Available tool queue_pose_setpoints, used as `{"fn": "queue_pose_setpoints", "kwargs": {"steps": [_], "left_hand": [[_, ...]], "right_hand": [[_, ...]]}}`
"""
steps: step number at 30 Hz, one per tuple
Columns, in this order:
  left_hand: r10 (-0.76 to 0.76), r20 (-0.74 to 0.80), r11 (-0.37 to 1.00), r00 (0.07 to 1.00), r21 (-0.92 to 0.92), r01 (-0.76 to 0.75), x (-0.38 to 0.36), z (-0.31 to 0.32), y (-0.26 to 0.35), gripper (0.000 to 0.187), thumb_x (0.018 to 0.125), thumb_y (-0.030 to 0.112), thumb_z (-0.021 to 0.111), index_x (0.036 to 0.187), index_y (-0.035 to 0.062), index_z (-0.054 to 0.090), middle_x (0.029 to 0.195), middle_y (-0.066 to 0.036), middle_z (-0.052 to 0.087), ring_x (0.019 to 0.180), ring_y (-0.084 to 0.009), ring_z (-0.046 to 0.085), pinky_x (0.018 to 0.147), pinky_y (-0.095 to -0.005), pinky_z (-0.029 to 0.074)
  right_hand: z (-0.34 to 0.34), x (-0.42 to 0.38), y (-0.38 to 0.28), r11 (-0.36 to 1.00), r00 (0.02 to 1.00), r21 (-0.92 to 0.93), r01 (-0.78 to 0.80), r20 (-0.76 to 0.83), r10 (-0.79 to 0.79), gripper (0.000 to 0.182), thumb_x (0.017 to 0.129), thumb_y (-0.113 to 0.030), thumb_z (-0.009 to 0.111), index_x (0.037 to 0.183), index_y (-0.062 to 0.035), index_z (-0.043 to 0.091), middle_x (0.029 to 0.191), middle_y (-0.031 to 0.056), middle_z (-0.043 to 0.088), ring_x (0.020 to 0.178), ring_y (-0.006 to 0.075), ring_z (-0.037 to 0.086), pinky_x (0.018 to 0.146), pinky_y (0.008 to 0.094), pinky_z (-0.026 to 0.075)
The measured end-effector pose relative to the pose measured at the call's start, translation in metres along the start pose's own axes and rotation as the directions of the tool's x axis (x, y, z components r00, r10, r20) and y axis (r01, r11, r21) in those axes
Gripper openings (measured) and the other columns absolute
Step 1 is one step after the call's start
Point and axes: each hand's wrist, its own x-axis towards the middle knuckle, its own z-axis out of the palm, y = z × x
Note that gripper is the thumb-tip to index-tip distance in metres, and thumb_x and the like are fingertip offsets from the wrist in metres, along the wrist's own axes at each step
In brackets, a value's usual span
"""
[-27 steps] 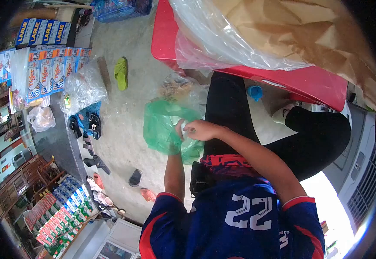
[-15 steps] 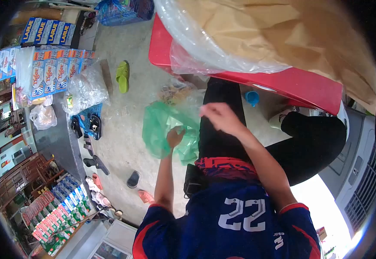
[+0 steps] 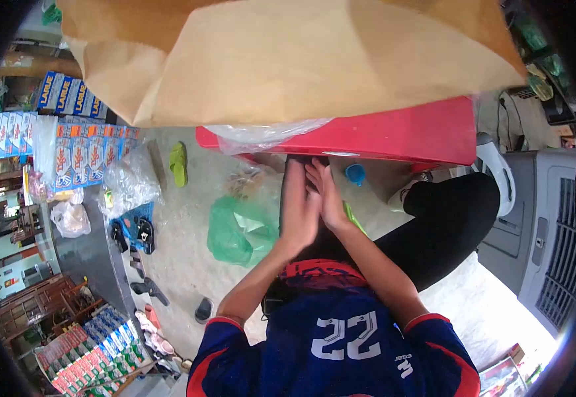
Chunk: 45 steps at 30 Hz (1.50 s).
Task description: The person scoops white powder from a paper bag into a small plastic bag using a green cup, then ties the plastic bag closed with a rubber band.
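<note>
My left hand (image 3: 301, 210) and my right hand (image 3: 328, 197) meet palm to palm above my dark-trousered thigh, fingers stretched out and pointing forward. Nothing shows between the palms, though their inner faces are hidden. On the floor left of my left hand lies a crumpled green plastic bag (image 3: 230, 237) with something pale in or on it. Just beyond that is a clear plastic bag (image 3: 247, 182) with brownish contents. In front of my fingertips stands a red table (image 3: 380, 135), partly covered by a large sheet of brown paper (image 3: 288, 63) and clear plastic.
A blue cup (image 3: 355, 175) sits on the floor by the table. Green slippers (image 3: 178, 164) and other footwear are scattered leftward. Stacked beer cartons (image 3: 80, 155) and a clear plastic bundle (image 3: 132, 182) stand at the left. A grey appliance (image 3: 533, 225) is at the right.
My left hand has come out of the green bag and moved right. My right hand has joined it palm to palm. The brown paper now fills the top of the view.
</note>
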Motion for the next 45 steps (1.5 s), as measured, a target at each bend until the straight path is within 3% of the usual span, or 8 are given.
{"fn": "queue_pose_setpoints", "kwargs": {"steps": [4,7,14,15,22,29,36,45], "left_hand": [[0.242,0.249,0.968,0.938,0.006,-0.251,0.007,0.057,0.05,0.087,0.11,0.055,0.036,0.166,-0.0078,0.012,0.175,-0.029,0.006,0.164,-0.0393,0.002,0.13,-0.051,0.004],[-0.078,0.355,0.995,0.931,0.08,0.053,0.033,0.075,0.011,0.083,0.111,0.054,0.034,0.167,-0.004,0.014,0.175,-0.027,0.008,0.163,-0.0401,0.004,0.13,-0.0537,0.005],[-0.094,0.518,0.991,0.85,-0.036,0.131,0.015,0.073,-0.014,0.059,0.113,0.044,0.04,0.158,0.0064,0.046,0.17,-0.027,0.028,0.162,-0.0397,0.016,0.13,-0.0488,0.012],[-0.094,0.483,0.989,0.87,-0.057,0.139,0.015,0.072,-0.012,0.056,0.112,0.042,0.042,0.154,0.007,0.051,0.167,-0.028,0.031,0.157,-0.0393,0.025,0.127,-0.0471,0.02],[-0.151,0.406,0.975,0.901,-0.087,0.203,0.035,0.05,0.055,0.052,0.104,0.031,0.067,0.139,-0.0047,0.056,0.152,-0.022,0.051,0.119,-0.0252,0.065,0.086,-0.0372,0.058],[0.141,0.496,0.258,0.857,-0.854,0.452,0.054,0.038,0.192,0.09,0.101,0.07,0.04,0.158,0.0003,0.039,0.163,-0.026,0.04,0.131,-0.0398,0.058,0.088,-0.0472,0.055],[0.113,0.546,0.033,0.83,-0.837,0.546,0.067,0.06,0.25,0.096,0.099,0.077,0.038,0.168,0.0126,0.026,0.173,-0.027,0.015,0.144,-0.0432,0.046,0.088,-0.0503,0.054],[0.616,0.538,-0.173,0.576,-0.62,0.765,0.054,0.076,0.303,0.096,0.096,0.085,0.039,0.167,0.0211,0.027,0.165,-0.044,0.001,0.124,-0.0507,0.056,0.079,-0.0426,0.064]], "right_hand": [[-0.018,0.011,-0.031,0.961,0.985,0.238,0.139,-0.137,-0.108,0.081,0.108,-0.064,0.038,0.163,-0.0045,0.032,0.167,0.0184,0.037,0.156,0.034,0.031,0.127,0.046,0.024],[-0.035,0.042,-0.033,0.861,0.958,0.451,0.233,-0.26,-0.123,0.081,0.107,-0.062,0.043,0.162,-0.0035,0.033,0.166,0.018,0.038,0.156,0.0351,0.032,0.128,0.044,0.023],[-0.056,0.021,-0.057,0.901,0.852,0.422,0.102,-0.504,0.14,0.091,0.103,-0.07,0.045,0.169,-0.0119,0.02,0.171,0.0123,0.027,0.156,0.0336,0.027,0.127,0.0471,0.018],[-0.061,0.027,-0.035,0.95,0.883,0.247,0.189,-0.466,-0.054,0.095,0.102,-0.074,0.044,0.169,-0.0122,0.02,0.173,0.0118,0.024,0.156,0.033,0.028,0.125,0.0493,0.019],[-0.066,0.025,-0.061,0.897,0.846,0.415,0.153,-0.524,0.097,0.078,0.108,-0.067,0.034,0.155,-0.0039,0.042,0.149,0.0161,0.053,0.136,0.0294,0.052,0.113,0.0437,0.041],[-0.071,0.033,-0.006,0.955,0.883,0.255,0.152,-0.468,-0.016,0.076,0.11,-0.063,0.033,0.152,-0.0019,0.045,0.146,0.0171,0.056,0.133,0.0298,0.056,0.111,0.0421,0.043],[-0.068,0.032,0.013,0.989,0.844,-0.024,0.143,-0.52,-0.135,0.076,0.11,-0.062,0.034,0.156,-0.0018,0.042,0.151,0.0194,0.054,0.139,0.0323,0.052,0.115,0.0424,0.039],[-0.078,0.057,0.003,0.983,0.84,-0.1,0.155,-0.511,-0.184,0.073,0.111,-0.058,0.04,0.159,-0.0025,0.041,0.156,0.0187,0.051,0.144,0.0309,0.049,0.118,0.0418,0.037]]}}
